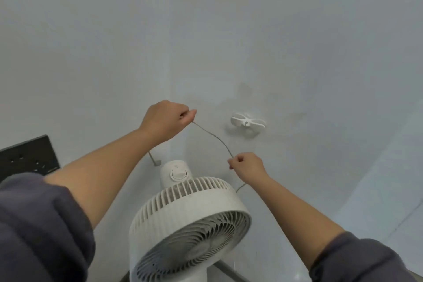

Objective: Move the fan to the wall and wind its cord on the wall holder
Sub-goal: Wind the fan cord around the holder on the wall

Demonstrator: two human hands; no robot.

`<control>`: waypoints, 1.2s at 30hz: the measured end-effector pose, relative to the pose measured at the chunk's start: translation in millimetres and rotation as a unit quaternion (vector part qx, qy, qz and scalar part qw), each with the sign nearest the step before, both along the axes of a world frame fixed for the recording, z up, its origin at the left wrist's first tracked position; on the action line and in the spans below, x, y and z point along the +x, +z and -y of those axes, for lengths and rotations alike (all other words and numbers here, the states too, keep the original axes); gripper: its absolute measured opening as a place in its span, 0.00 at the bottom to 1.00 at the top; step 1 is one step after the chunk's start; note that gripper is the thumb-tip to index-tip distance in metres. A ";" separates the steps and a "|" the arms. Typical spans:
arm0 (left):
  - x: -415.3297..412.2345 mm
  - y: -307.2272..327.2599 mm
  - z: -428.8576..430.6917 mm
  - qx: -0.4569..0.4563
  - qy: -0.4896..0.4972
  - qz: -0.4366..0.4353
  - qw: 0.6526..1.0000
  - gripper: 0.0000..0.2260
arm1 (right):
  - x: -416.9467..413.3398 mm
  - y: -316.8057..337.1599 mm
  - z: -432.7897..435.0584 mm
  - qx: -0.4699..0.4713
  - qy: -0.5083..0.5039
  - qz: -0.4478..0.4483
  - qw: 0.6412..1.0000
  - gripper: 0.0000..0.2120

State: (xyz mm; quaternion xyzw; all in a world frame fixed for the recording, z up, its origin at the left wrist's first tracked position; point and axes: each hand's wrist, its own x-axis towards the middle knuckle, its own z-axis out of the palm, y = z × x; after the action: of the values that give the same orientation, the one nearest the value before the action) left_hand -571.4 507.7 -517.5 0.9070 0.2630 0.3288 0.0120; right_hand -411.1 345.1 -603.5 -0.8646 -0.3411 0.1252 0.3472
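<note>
- Sleeves [41, 224] of dark grey cloth fill the near corners at seven and five o'clock, pushed up so that both forearms are bare and free to work the cord.
- Fan [190, 233], white with a slatted round cage, stands at six o'clock, close against the wall [229, 30]; judging by that, the moving part of the task looks done and only the winding is left.
- Its head tilts upward toward the camera, with a round knob [179, 174] on the housing behind the cage at twelve o'clock of the cage.
- Right hand [248, 167], just past the fan's top at one o'clock of it, has its grip pinched shut on the cord [215, 138]; below this hand the cord drops away behind the cage.
- Left hand [167, 119], higher and at eleven o'clock of the fan, also has its grip closed on the cord, near its free part; the plug [156, 162] seems to dangle below that wrist.
- Between the two hands the thin grey cord runs in a slack line, probably held spread so a loop can be laid over the holder without tangling.
- Holder [248, 122], a white winged fitting fixed to the wall, sits at one o'clock of the right hand, near the cord but apart from it; nothing is wound on it yet.
- Dark panel [27, 158] with small holes shows at nine o'clock, on the wall's left part.
</note>
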 end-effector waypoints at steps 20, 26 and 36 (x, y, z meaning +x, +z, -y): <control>6.8 115.2 103.4 -0.354 -0.254 -0.038 0.899 0.15 | 21.1 186.6 84.8 0.380 -0.019 -0.312 0.871 0.05; 12.7 92.4 129.5 -0.392 -0.274 -0.212 0.852 0.12 | 16.0 214.2 110.9 0.357 -0.031 -0.168 0.918 0.15; -11.9 142.8 95.3 0.010 -0.019 -0.160 0.987 0.17 | -5.1 259.9 142.4 0.321 -0.042 0.100 0.941 0.14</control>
State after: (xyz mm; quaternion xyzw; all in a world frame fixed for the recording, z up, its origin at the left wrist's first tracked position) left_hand -583.2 412.4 -374.7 0.9528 0.2408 0.1821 -0.0332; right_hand -416.2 202.7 -343.5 -0.7291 -0.3597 -0.0926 0.5749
